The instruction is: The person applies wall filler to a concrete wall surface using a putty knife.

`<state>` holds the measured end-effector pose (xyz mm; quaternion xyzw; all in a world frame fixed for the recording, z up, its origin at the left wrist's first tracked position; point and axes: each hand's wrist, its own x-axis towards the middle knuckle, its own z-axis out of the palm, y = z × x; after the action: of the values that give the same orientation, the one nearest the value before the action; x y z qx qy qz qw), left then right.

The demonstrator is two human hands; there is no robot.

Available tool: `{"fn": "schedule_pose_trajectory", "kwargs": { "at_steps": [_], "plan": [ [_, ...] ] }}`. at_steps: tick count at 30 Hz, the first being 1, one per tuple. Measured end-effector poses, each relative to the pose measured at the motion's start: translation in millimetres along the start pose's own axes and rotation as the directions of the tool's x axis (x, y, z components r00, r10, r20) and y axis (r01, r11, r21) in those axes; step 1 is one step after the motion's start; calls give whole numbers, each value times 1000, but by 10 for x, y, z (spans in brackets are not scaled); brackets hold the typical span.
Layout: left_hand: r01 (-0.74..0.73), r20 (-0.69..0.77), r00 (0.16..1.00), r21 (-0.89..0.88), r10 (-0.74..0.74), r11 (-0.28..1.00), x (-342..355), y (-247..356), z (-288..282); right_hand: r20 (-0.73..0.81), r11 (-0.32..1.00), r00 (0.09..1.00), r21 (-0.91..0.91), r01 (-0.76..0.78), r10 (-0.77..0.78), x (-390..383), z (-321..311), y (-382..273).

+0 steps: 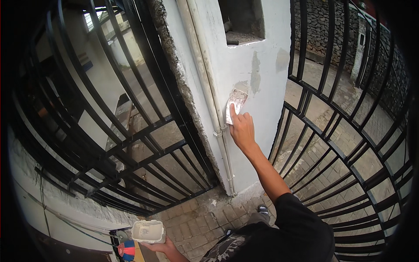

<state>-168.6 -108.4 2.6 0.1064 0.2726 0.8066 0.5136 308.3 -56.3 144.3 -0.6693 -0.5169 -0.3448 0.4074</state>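
Observation:
My right hand (242, 132) grips a flat putty knife (238, 98) smeared with pale filler, its forefinger pressed along it, against the white pillar (264, 118) just right of the vertical pipes (200, 56). Grey patches (255, 70) mark the wall above the knife. Down at the lower left, my left hand (163, 246) holds a white plastic tub (148, 232) with pale paste in it. The fingers under the tub are partly hidden.
Black barred gates stand left (126, 144) and right (345, 155) of the pillar. A recessed niche (244, 22) is above. Paving (194, 218) is below, with my foot on it. A low wall with cables and a red-and-blue object (126, 249) is at lower left.

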Motion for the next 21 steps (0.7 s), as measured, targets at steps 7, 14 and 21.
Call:
{"fn": "schedule_pose_trajectory", "kwargs": {
  "at_steps": [7,14,21],
  "plan": [
    [-25,-8,1000,14,25,1000,-17,97,-164,34,999,999,20,26,-26,-436,-378,-16],
    [-91,-105,989,152,107,984,-168,48,78,-108,999,993,-21,49,-51,148,-207,133],
    [-75,-116,991,-32,70,997,-204,42,11,-10,991,998,119,60,-60,-288,-438,42]
  ]
}}
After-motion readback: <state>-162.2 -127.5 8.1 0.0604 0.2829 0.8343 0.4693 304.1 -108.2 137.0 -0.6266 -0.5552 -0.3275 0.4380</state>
